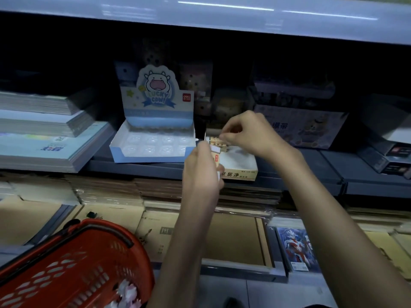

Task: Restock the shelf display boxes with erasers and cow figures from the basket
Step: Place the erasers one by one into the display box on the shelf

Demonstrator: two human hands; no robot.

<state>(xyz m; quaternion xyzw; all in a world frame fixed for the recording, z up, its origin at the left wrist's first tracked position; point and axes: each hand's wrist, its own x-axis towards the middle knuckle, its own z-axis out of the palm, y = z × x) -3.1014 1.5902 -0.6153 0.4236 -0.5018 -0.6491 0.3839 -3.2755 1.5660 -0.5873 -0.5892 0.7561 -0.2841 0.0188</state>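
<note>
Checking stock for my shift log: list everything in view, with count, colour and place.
cow display box: one, white and blue, mid shelf; tray pockets look empty.
eraser box: one, tan, just right of the cow display box, mostly bare inside.
erasers: several, white with tan sleeves, in the eraser box's back-left corner and in both hands.
basket: one, red, lower left.
cow figures: count unclear, pale, in the basket.
notebook stacks: several, pale, shelf left.
bear-print box: one, lilac, shelf right.
brown pads: many, lower shelf.
left hand: grips erasers in front of the eraser box.
right hand: fingers pinch an eraser over the eraser box.
</note>
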